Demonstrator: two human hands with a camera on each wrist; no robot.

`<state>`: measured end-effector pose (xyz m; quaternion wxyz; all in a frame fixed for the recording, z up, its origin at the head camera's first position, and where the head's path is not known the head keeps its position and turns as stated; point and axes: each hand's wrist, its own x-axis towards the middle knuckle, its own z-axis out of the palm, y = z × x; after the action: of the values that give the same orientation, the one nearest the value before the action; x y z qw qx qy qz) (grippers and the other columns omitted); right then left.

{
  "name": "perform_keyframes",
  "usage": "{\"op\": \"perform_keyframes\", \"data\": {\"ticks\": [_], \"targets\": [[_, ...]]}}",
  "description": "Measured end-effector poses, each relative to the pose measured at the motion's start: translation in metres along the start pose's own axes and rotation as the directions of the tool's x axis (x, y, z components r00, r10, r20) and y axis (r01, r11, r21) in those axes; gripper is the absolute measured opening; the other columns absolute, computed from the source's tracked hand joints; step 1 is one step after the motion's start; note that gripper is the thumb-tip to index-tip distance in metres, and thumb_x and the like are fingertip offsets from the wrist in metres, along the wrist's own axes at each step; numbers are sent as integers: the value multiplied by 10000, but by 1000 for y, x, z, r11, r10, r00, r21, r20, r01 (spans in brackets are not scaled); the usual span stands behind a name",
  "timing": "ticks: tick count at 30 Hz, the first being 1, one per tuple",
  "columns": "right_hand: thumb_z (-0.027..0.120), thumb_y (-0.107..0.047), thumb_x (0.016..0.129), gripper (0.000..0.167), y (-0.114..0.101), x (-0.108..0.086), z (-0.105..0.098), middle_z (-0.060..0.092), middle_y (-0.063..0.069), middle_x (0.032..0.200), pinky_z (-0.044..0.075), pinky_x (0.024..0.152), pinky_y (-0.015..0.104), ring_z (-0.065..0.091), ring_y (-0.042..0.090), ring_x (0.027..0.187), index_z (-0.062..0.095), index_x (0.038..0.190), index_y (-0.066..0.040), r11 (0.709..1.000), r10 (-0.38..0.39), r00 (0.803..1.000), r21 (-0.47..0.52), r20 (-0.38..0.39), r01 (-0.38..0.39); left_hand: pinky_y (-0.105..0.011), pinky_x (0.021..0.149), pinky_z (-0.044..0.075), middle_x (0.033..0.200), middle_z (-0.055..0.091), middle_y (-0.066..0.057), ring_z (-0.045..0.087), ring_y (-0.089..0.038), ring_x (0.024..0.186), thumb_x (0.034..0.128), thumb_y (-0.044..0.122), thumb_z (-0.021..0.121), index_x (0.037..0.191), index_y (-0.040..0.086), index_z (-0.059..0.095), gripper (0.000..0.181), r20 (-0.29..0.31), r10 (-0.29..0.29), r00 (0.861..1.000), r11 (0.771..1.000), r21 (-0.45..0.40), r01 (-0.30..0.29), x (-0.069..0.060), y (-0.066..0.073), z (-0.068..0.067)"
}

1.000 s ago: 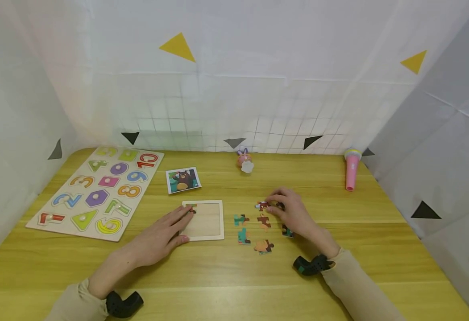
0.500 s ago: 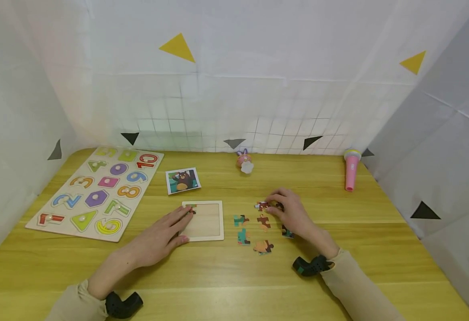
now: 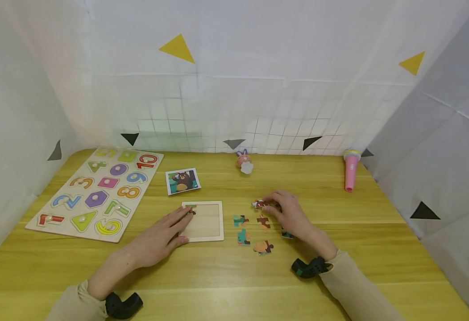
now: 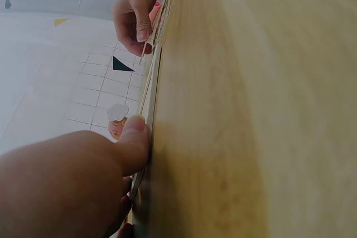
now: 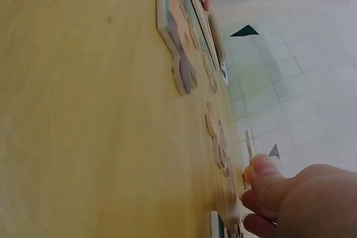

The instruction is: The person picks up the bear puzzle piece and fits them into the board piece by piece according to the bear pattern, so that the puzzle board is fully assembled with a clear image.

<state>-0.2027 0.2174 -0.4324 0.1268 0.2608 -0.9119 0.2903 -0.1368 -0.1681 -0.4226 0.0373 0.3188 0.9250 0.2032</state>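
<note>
My left hand (image 3: 158, 238) lies with extended fingers on the left side of a wooden puzzle frame (image 3: 221, 220), covering part of a piece (image 3: 193, 211) in its upper left corner. In the left wrist view the left thumb presses the frame's edge. My right hand (image 3: 292, 216) pinches a brown and white puzzle piece (image 3: 259, 204) between thumb and fingers; in the right wrist view the piece (image 5: 249, 144) stands raised off the table. Below it lie loose pieces: brown (image 3: 263, 221), teal (image 3: 241, 220), another teal (image 3: 243, 237) and tan (image 3: 263, 247). One more (image 3: 287, 234) is partly under the right hand.
A number puzzle board (image 3: 97, 191) lies at the left. A bear picture card (image 3: 183, 181) sits behind the frame. A small pink figure (image 3: 244, 162) stands at the back, and a pink toy microphone (image 3: 350, 171) lies at the back right.
My right hand has shifted slightly left with the brown and white piece between its fingers. The left hand has stayed on the frame.
</note>
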Motion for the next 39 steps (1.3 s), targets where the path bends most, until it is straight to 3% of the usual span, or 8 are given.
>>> {"op": "perform_keyframes", "data": {"ticks": [7, 20, 33, 39], "targets": [[712, -148, 924, 196, -5, 0, -1, 684, 40, 1001, 403, 961, 536, 597, 246, 948, 715, 1105, -74, 999, 32, 999, 20, 8, -32, -539, 1190, 284, 1651, 239, -118, 229, -344, 1514, 1046, 325, 520, 1572, 86, 315, 613, -17, 13, 1000, 1000, -5, -13, 0, 1, 0], [710, -125, 919, 257, -6, 0, -1, 674, 51, 962, 413, 914, 531, 589, 234, 879, 707, 1158, -30, 1000, -20, 999, -5, -31, 20, -538, 1191, 282, 1657, 227, -108, 216, -340, 1519, 1043, 333, 522, 1577, 92, 305, 624, -12, 6, 1000, 1000, -8, -6, -1, 0, -1], [722, -127, 906, 227, -10, 1, 0, 664, 26, 953, 393, 913, 541, 568, 213, 853, 715, 1123, -62, 998, -56, 997, -6, -46, 56, -527, 1194, 282, 1658, 222, -104, 210, -326, 1523, 1044, 343, 518, 1581, 102, 297, 628, -8, 2, 1000, 1000, 0, -2, 0, 0, 0], [725, -127, 903, 206, -16, 3, 0, 666, 29, 972, 400, 925, 559, 600, 240, 937, 714, 1100, -70, 996, -94, 995, -3, -43, 94, -530, 1190, 288, 1656, 226, -110, 215, -337, 1520, 1048, 348, 507, 1578, 94, 301, 623, -4, 2, 1000, 1000, 7, -2, 0, 1, -1]]}}
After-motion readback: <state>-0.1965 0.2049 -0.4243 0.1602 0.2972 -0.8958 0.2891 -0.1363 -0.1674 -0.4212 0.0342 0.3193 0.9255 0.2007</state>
